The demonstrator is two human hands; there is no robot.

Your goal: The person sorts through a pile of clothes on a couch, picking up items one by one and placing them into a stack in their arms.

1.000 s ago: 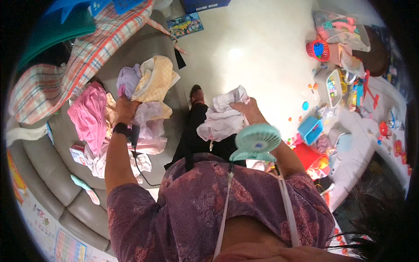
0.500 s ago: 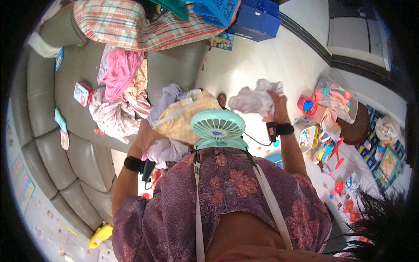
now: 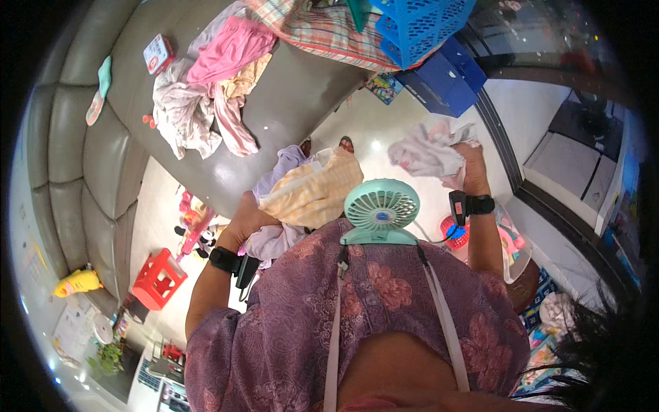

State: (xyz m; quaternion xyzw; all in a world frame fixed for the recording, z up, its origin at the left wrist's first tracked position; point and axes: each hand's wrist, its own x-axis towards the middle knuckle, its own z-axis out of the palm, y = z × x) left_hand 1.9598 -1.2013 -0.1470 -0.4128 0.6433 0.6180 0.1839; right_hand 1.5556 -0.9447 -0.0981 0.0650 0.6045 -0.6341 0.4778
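My left hand [image 3: 248,218] is closed around a bunch of clothes: a yellow checked garment [image 3: 312,187] with a pale band, a lavender cloth [image 3: 278,170] behind it, and a pale mauve cloth [image 3: 274,242] hanging below the wrist. Out to the right, my right hand [image 3: 472,165] grips a crumpled whitish-pink garment [image 3: 429,151], which hangs in the air above the floor. The fingers of both hands are partly hidden by cloth. On the grey sofa [image 3: 309,82] lies a heap with a pink garment [image 3: 230,51] and a pale patterned garment [image 3: 180,110].
A mint-green fan [image 3: 381,209] hangs at my chest. Blue baskets [image 3: 419,31] and a blue box [image 3: 446,79] stand far right beside a plaid cloth [image 3: 329,38]. A red stool [image 3: 159,278] is at left; a clear toy bin [image 3: 518,264] is near my right forearm.
My view has turned and shifted, bringing the red stool into sight. Both hands still hold their clothes; the right hand's garment now hangs closer to the blue box.
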